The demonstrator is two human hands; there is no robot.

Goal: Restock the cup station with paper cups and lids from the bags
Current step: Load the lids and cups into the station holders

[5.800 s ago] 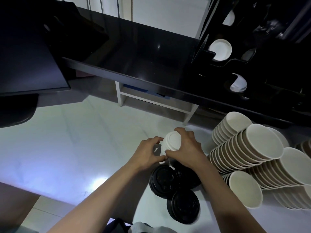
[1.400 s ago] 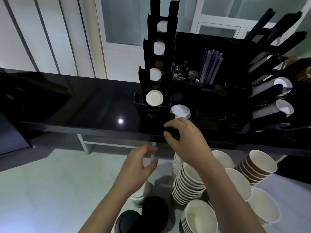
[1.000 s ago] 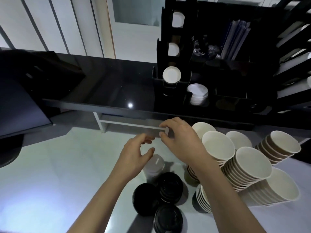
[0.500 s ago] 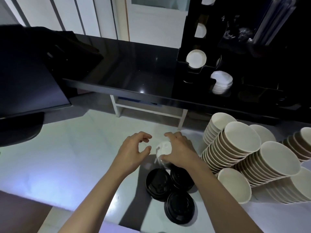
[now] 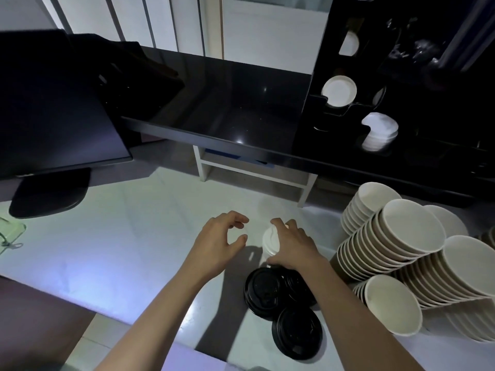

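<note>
Hovering at nine o'clock of the white lid stack (image 5: 270, 243), the left hand (image 5: 218, 246) curls half-open, empty. The right hand (image 5: 290, 249) wraps the stack on the worktop (image 5: 120, 236) — light, slick, easily crushed, I'd judge; best gripped low round its sides. Paper cups (image 5: 396, 253) lie at three o'clock.

Our right hand (image 5: 290, 246) hid most of the white lid stack (image 5: 270, 243); at three o'clock, the cup stacks (image 5: 417, 253) ran off frame.
</note>
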